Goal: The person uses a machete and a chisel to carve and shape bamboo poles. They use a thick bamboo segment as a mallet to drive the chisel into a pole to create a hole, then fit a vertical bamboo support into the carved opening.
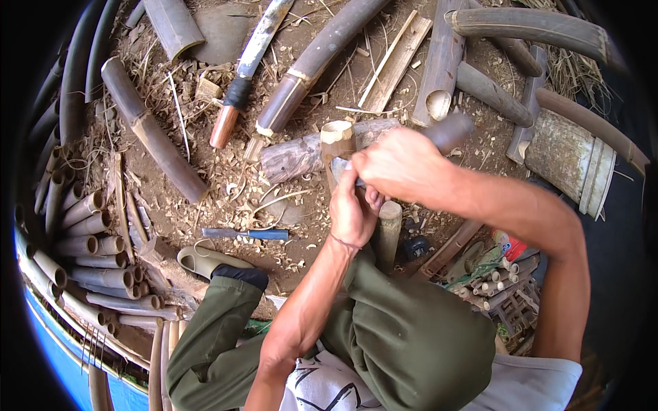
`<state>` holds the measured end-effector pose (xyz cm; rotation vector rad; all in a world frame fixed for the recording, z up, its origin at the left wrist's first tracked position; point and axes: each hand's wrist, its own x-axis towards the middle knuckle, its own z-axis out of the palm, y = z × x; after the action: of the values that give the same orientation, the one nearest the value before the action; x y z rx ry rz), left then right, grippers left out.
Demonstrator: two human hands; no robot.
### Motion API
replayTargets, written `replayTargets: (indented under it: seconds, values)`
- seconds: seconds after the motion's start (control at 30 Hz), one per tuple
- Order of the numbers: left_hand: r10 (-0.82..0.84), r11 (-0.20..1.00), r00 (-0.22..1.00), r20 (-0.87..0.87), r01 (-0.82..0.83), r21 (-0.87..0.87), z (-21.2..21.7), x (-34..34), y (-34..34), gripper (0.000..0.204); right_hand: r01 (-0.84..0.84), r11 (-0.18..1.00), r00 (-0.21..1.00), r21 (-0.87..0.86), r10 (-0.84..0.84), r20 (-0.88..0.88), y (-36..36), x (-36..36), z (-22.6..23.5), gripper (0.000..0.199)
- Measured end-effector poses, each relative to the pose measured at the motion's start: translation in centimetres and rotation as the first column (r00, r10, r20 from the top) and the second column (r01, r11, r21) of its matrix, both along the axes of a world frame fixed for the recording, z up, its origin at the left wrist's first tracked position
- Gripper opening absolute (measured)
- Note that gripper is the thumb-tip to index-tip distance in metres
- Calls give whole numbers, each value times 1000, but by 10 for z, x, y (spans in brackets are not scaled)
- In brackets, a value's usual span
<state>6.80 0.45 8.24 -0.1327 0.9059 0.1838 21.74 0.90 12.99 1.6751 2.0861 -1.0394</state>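
Observation:
A short bamboo piece (338, 146) with a pale cut top stands against a weathered log (295, 159). My left hand (353, 209) is closed low beside it, around a tool whose metal blade (338, 167) meets the bamboo's side; it looks like a chisel, its handle hidden by my fingers. Just above and right, my right hand (401, 166) is a fist. From it juts a dark, motion-blurred mallet head (450, 132); the grip itself is hidden. A second chisel (264, 234) with a blue handle lies on the ground to the left.
A machete (248, 72) with a wooden handle lies beyond. Bamboo lengths (154, 130) are strewn about, with shavings on the dirt. Cut bamboo tubes (103, 277) are stacked left. A wooden post (390, 226) rises by my knee. At right sits a worn bucket (569, 157).

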Motion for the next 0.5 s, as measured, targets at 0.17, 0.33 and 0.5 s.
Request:
replayTargets:
  seconds: [0.17,0.33,0.5]
  values:
    - [132,988,986,104,-122,-93,0,-6,6,49,-245,968,968,58,240,74,49,1,-12,14]
    - [-698,592,715,-39,607,531,17,-49,1,76,250,954,963,-167,-263,-57,-34,2,4,29]
    - [-730,119,572,-374,645,755,38,-85,-15,85,882,169,-29,-440,-912,-409,-94,-78,2,40]
